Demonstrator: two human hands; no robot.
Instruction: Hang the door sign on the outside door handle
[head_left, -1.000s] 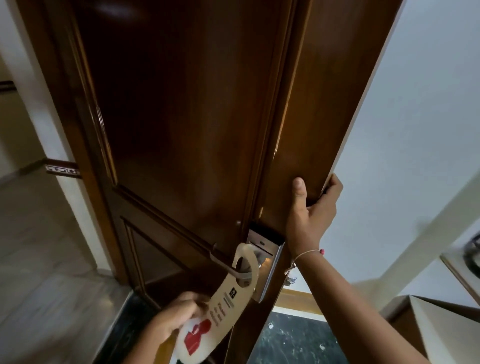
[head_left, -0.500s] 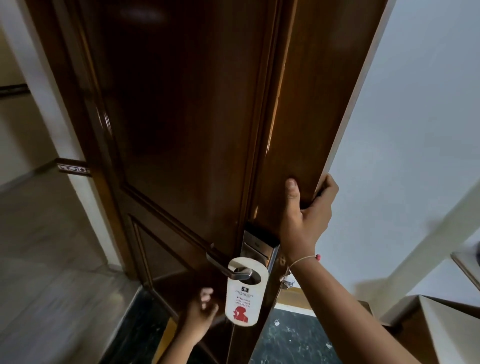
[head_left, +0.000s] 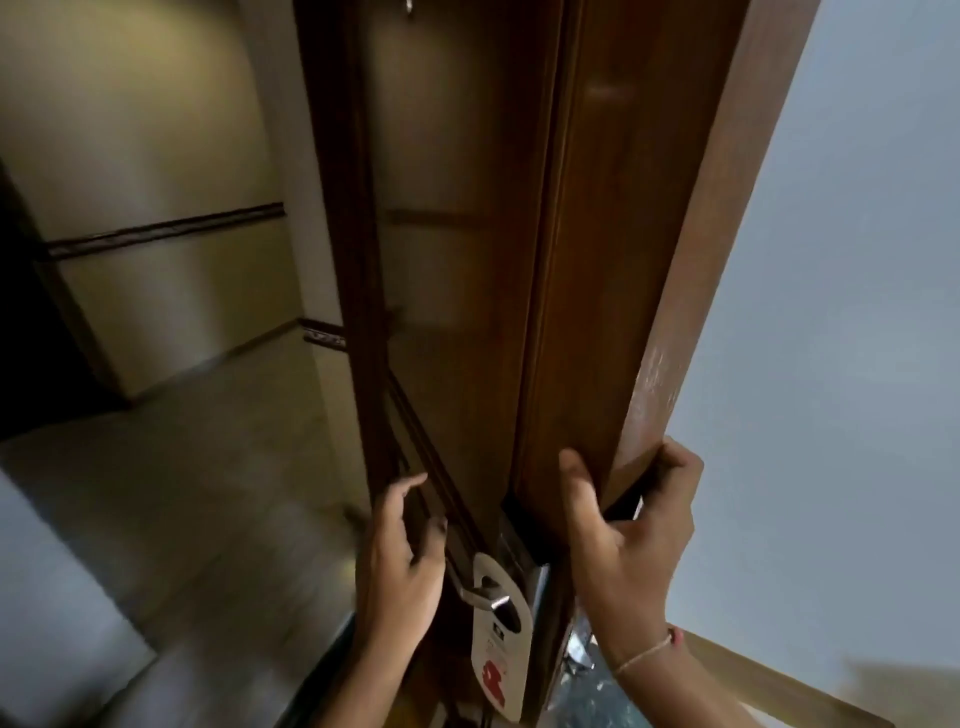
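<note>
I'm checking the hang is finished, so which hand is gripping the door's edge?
The right hand, the one with the wrist string: its thumb and fingers wrap the door edge. The left hand is open beside the sign, which hangs free on the handle.

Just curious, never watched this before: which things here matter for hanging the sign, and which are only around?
Job: door sign, door handle, wooden door, left hand, right hand.
Around: corridor floor, wall trim, wrist string.
</note>
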